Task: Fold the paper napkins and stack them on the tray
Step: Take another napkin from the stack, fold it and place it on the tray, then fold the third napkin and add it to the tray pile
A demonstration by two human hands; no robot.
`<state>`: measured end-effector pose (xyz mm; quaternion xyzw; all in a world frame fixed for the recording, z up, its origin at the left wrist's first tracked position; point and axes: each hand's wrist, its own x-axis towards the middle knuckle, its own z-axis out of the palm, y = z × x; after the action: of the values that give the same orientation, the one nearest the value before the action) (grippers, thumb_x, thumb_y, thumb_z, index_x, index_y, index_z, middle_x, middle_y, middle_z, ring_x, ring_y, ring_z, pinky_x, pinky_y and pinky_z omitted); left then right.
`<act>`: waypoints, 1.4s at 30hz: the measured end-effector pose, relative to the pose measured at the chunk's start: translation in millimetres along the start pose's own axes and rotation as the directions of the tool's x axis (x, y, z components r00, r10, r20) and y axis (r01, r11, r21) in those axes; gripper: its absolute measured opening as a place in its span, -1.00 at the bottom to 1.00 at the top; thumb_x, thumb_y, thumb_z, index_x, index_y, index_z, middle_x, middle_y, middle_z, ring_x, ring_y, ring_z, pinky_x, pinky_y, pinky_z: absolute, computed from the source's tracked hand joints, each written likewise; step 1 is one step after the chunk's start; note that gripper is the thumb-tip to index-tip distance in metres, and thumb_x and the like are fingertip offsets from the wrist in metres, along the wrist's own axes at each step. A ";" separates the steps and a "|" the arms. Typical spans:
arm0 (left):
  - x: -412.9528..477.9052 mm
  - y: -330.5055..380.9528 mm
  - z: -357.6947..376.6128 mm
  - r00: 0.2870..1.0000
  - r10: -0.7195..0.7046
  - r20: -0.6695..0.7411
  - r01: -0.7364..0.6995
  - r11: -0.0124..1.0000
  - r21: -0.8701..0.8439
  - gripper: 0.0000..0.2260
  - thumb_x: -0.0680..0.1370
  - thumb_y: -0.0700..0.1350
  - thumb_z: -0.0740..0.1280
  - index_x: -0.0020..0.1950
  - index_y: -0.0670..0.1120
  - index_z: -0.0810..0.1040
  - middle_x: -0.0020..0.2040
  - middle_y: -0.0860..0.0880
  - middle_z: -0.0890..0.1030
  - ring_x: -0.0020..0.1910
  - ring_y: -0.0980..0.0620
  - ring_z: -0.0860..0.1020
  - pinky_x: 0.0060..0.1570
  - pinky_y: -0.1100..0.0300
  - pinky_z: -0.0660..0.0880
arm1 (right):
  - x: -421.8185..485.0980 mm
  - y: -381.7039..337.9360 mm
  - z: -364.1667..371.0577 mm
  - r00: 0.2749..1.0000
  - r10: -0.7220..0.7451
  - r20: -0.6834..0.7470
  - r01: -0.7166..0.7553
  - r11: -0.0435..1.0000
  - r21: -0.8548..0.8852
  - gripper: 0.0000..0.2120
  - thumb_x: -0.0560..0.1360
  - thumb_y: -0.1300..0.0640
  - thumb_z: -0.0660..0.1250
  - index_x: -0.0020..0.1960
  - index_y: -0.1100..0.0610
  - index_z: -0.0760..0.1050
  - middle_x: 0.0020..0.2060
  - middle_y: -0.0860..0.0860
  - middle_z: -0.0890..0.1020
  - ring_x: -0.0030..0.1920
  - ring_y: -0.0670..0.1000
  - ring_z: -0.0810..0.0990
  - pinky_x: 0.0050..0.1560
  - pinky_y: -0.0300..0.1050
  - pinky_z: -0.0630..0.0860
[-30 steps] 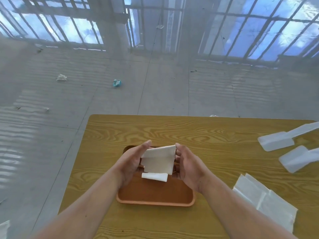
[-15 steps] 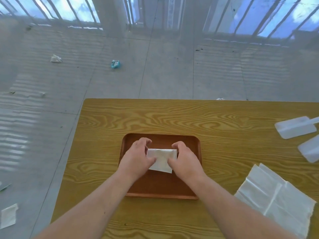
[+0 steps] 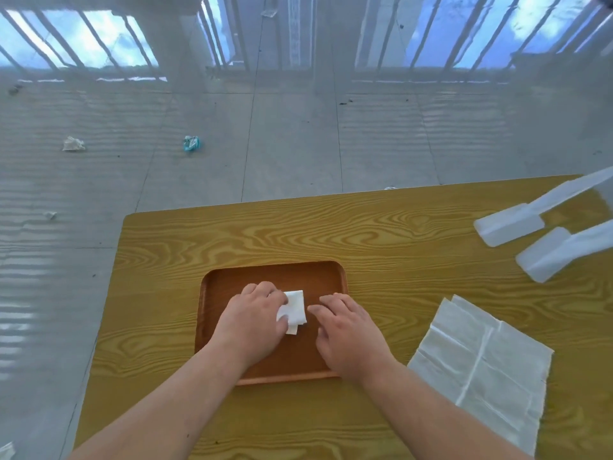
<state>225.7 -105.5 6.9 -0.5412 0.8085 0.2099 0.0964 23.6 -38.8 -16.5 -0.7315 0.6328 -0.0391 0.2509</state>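
The brown tray [image 3: 212,293] sits in the middle of the yellow desk [image 3: 398,234], and everything else is told from it. On the left part of the tray, the left hand [image 3: 252,322] lies flat on the small folded napkin [image 3: 294,310]. Its grip is not a pinch; the palm and thumb press down, likely to keep the fold flat. The napkin sits near the middle of the tray. Just right of the napkin, the right hand [image 3: 348,333] rests on the tray with loose, spread fingers, holding nothing. It does not touch the napkin. Right of the tray, flat sheets of unfolded napkins [image 3: 481,363] wait on the desk, close enough to reach next. Far right and behind the tray lie two white plastic pieces [image 3: 530,234].

Half a second ago both hands pressed the napkin. Now it looks narrower, and the right hand has let go.
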 end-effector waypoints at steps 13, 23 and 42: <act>74.5 239.8 24.5 0.914 0.380 0.143 -0.386 0.922 0.013 -0.61 0.63 0.17 0.29 0.42 0.06 0.53 0.41 0.03 0.52 0.44 -0.03 0.44 0.42 0.03 0.43 | -165.2 172.0 -48.0 0.864 0.461 -0.202 -0.449 0.888 0.102 -0.60 0.55 0.02 0.32 0.39 -0.01 0.51 0.21 -0.05 0.57 0.23 0.08 0.50 0.28 -0.02 0.52; 110.7 350.7 72.7 0.839 0.492 0.234 -0.512 0.858 0.031 -0.54 0.58 0.13 0.42 0.45 0.08 0.50 0.47 0.06 0.48 0.47 -0.03 0.41 0.41 0.05 0.40 | -230.2 225.4 -31.9 0.896 0.430 -0.111 -0.406 0.895 0.186 -0.56 0.56 0.05 0.27 0.43 0.04 0.49 0.31 -0.04 0.57 0.30 0.07 0.50 0.31 -0.02 0.51; 121.9 356.1 77.0 0.891 0.384 0.241 -0.409 0.910 0.062 -0.65 0.55 0.12 0.46 0.29 0.06 0.54 0.21 0.07 0.57 0.24 -0.02 0.55 0.18 0.12 0.47 | -234.0 230.9 -30.3 0.902 0.425 -0.080 -0.402 0.891 0.209 -0.53 0.60 0.05 0.21 0.50 0.06 0.44 0.48 -0.01 0.49 0.51 0.03 0.35 0.54 -0.09 0.31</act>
<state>-154.1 -57.0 -24.9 -0.3313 0.8963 0.2394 0.1719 -242.9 155.9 -25.3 -0.5490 0.7819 -0.0893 0.2815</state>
